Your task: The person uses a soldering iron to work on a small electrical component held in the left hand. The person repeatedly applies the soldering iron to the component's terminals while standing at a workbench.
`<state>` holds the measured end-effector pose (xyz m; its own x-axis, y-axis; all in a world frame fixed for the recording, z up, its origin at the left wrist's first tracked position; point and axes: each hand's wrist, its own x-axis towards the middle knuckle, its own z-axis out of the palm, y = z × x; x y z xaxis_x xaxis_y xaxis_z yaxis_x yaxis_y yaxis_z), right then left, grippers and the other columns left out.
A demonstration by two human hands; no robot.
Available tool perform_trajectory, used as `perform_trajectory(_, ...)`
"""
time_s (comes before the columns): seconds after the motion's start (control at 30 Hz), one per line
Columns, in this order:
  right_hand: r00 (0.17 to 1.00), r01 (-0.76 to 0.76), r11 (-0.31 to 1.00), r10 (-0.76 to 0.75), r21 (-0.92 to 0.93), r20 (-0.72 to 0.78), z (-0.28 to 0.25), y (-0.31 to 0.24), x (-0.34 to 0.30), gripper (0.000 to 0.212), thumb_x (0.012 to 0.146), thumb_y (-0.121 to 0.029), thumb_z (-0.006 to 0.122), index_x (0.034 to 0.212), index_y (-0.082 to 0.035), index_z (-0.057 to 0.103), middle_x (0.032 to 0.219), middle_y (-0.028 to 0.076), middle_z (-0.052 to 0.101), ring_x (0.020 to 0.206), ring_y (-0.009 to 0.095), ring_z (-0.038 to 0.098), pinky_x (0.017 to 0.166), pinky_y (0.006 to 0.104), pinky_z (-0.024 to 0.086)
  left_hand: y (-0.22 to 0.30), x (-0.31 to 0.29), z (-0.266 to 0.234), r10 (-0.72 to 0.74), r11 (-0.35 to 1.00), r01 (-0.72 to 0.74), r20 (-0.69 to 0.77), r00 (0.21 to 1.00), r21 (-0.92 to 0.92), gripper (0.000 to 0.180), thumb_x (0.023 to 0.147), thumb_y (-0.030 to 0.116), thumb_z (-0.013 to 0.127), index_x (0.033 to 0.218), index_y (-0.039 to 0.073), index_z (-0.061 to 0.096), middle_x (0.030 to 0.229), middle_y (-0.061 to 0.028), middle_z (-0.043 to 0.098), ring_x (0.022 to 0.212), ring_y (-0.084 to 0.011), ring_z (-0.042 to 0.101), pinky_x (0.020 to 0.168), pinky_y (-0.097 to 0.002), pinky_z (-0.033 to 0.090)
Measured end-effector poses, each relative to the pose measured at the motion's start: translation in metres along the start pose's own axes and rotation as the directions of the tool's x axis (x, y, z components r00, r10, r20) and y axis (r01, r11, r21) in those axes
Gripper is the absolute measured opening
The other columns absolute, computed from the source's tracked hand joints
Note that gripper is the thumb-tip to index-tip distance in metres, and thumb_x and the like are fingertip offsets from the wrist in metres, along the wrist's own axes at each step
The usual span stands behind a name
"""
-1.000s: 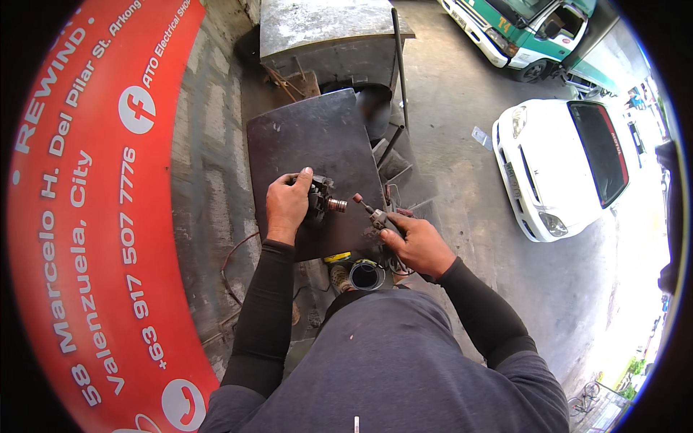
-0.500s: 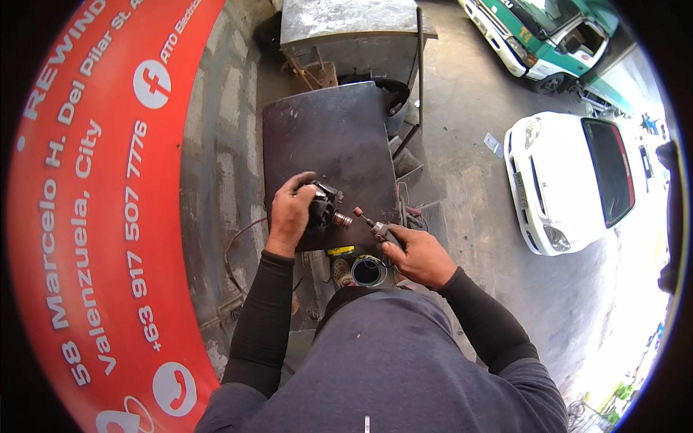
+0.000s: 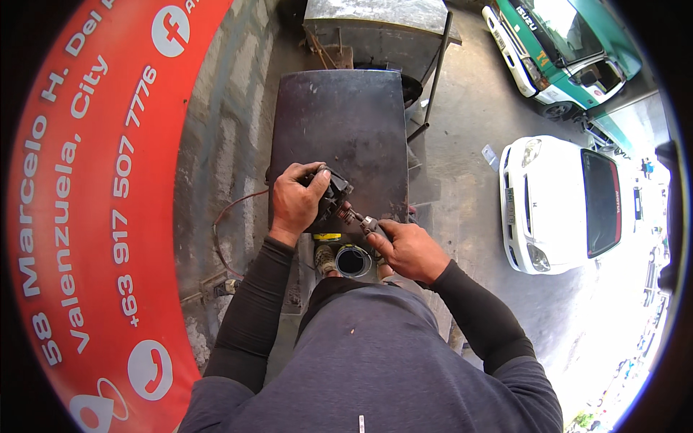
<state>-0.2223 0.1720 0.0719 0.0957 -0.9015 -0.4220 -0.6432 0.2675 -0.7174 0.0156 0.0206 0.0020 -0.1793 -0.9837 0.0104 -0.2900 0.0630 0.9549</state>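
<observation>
My left hand (image 3: 294, 204) is wrapped round a dark, blocky metal part (image 3: 338, 189) above the near end of a dark tabletop (image 3: 339, 115). From that part a coppery, ribbed cylindrical end (image 3: 346, 212) points toward my right hand. Gripped in my right hand (image 3: 417, 251) is a slim rotary grinder (image 3: 371, 226), its shaft aimed left at the ribbed end. The grinder's tip meets the opening of this end; whether it sits inside or just against it I cannot tell. Its small reddish grinding stone no longer shows.
Below the table's near edge stands an open bucket (image 3: 353, 261) by my feet, with a yellow-rimmed can (image 3: 327, 237) beside it. A red banner (image 3: 94, 216) hangs at left. A thin cable (image 3: 219, 234) loops by the wall. At right are a white car (image 3: 545, 206) and a green-and-white truck (image 3: 563, 54).
The grinder and the dark metal part have come together; the gap between stone and ribbed end has closed. My right hand has moved slightly left. The whole view has shifted a little.
</observation>
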Motion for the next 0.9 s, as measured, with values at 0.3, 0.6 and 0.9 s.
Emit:
perform_trajectory(0.3,1.0,0.021,1.0,-0.021,0.011,0.015,0.0,-0.001,-0.003,0.054,0.122,-0.049,0.063,0.125,0.003,0.079,0.094,0.029,0.08,0.092,0.051,0.08,0.084,0.0558,0.062,0.003,-0.001,0.002,0.026,0.999,-0.025,-0.015,1.0,0.043,0.034,0.105,0.026,0.089,0.124,-0.002,0.089,0.112,-0.0131,0.086,0.104,-0.0239,0.083,0.096,-0.0358,0.063)
perform_trajectory(0.6,1.0,0.025,0.999,-0.025,-0.034,-0.003,0.001,-0.002,0.0,0.05,0.119,-0.046,0.067,0.123,0.002,0.079,0.095,0.028,0.08,0.093,0.051,0.079,0.084,0.0559,0.061,0.001,0.001,0.001,0.044,0.998,-0.043,-0.012,0.999,0.054,0.031,0.108,0.023,0.086,0.126,-0.003,0.088,0.11,-0.0098,0.086,0.1,-0.0173,0.08,0.092,-0.033,0.063)
perform_trajectory(0.9,1.0,0.021,0.999,-0.022,-0.024,-0.012,0.002,-0.005,-0.003,0.048,0.119,-0.045,0.068,0.124,0.001,0.078,0.094,0.028,0.08,0.093,0.051,0.079,0.083,0.0564,0.061,0.001,0.001,0.001,0.06,0.996,-0.059,-0.008,0.998,0.067,0.032,0.109,0.022,0.086,0.126,-0.004,0.087,0.11,-0.0108,0.086,0.098,-0.0168,0.08,0.091,-0.0322,0.063)
